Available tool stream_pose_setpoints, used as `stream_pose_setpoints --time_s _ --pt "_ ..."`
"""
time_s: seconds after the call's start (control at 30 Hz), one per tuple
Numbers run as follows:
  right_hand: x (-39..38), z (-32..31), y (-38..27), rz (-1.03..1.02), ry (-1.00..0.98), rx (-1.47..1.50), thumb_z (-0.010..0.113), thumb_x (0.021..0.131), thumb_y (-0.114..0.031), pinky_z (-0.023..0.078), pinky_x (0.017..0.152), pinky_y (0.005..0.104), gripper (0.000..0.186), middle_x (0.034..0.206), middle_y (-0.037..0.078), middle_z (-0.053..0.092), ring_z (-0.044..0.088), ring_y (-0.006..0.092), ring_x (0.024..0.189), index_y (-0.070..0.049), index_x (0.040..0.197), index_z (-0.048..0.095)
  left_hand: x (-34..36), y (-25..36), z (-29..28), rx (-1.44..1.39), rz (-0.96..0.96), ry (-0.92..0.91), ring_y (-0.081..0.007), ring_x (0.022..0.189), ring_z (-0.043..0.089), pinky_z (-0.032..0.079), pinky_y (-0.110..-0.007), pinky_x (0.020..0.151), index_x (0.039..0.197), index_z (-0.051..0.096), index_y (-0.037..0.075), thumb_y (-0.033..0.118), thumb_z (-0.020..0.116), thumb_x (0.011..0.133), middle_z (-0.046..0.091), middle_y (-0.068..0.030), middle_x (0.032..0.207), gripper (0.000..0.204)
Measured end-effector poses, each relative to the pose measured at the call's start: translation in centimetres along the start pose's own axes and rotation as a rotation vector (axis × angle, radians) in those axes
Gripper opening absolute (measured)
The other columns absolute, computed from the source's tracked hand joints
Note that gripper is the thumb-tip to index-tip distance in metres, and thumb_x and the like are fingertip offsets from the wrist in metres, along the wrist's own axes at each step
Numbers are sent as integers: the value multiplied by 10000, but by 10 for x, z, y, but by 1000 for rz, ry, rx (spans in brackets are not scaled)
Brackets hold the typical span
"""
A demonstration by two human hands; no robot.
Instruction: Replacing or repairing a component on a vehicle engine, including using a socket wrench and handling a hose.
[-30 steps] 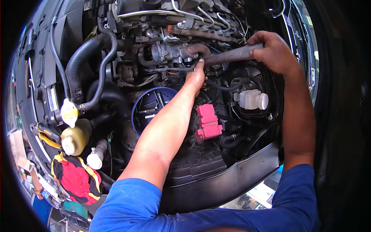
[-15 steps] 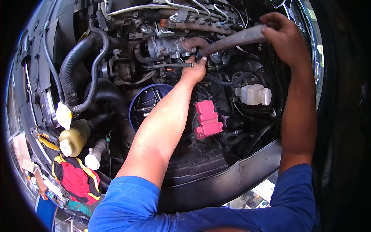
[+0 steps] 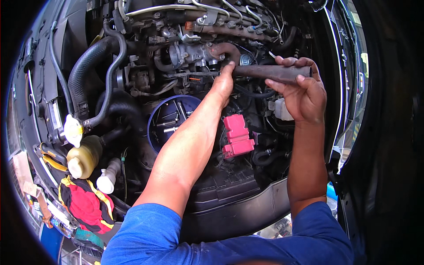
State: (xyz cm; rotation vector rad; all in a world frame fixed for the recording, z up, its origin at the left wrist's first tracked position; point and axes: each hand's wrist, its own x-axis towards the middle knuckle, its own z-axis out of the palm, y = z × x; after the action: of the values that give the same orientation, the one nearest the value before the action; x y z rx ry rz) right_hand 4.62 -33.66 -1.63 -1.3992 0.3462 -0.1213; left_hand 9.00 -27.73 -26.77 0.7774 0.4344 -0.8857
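Observation:
A long brown-grey metal pipe [image 3: 263, 72] lies nearly level across the right side of the engine bay. Its hollow outer end faces right, where my right hand [image 3: 304, 95] grips it, thumb in front and fingers along the top. At the pipe's inner end my left hand [image 3: 223, 85] is closed, its thumb near a rusty curved pipe [image 3: 230, 49]. Its other fingers are hidden, so whatever they grip there cannot be made out. A grey metal engine housing [image 3: 191, 54] sits just left of that hand.
Below my left forearm is a round blue tray [image 3: 151, 128] with sockets and metal tools. A pink plastic cover [image 3: 237, 134] stands to its right. At left are a yellowed reservoir [image 3: 86, 157], a thick black hose [image 3: 79, 73] and red-and-black gloves [image 3: 88, 205].
My right hand has come down and leftward with the pipe's outer end, so the pipe has swung from slanting upward to nearly level. My left hand stays by the inner end.

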Motion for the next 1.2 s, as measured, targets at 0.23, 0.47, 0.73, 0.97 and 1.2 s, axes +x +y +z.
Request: stream_pose_setpoints --time_s 0.23,0.47,0.73,0.97,1.2 --pt "10 8 8 -33 -104 150 458 850 -27 591 841 606 283 1161 218 573 534 380 1250 7 1118 540 -23 31 26 48 -107 97 -197 767 527 385 -364 656 1054 617 87 489 525 916 606 -69 933 435" --pt "-3 -8 6 124 -400 198 622 860 -115 633 797 523 196 1066 180 545 454 358 1317 29 972 548 -26 36 35 -272 -286 -73 -144 628 512 382 -325 504 920 597 107 331 609 868 562 -28 778 231" --pt "-18 -12 17 9 -228 32 603 875 -162 516 698 338 103 953 91 507 434 255 1146 -83 845 544 -27 40 34 -177 -231 -25 -137 631 488 369 -274 452 903 575 107 263 616 828 522 -38 783 178" --pt "-25 -16 22 -30 -234 -1 614 877 -214 520 728 343 120 956 61 506 427 243 1177 -125 839 543 -30 40 33 -103 -193 -10 -129 508 476 345 -251 372 853 590 96 265 619 846 545 -27 695 172" --pt "-54 -12 40 -120 -243 34 609 884 -197 522 740 363 133 975 67 508 419 267 1187 -114 820 527 -32 29 26 4 -186 -36 -136 524 479 365 -260 394 841 601 92 273 631 844 542 -27 705 183"
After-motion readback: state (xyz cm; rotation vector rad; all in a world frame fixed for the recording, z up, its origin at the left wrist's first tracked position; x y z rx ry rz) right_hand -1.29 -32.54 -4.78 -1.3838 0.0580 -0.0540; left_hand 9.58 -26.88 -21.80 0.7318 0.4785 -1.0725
